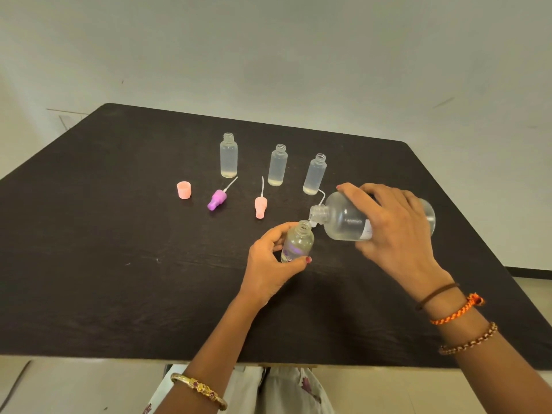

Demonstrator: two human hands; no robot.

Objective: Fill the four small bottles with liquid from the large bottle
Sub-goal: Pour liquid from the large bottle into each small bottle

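Clear liquid is being poured: our right hand (397, 222) grips the tipped large bottle (349, 219), its mouth over the small bottle (297, 242) our left hand (268, 261) holds near the table's (89, 264) near edge. Next, we likely level off.

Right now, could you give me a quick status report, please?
Left hand grips small bottle; right hand tips large bottle at its mouth. Nothing in the way.

No legible text (label blurred).
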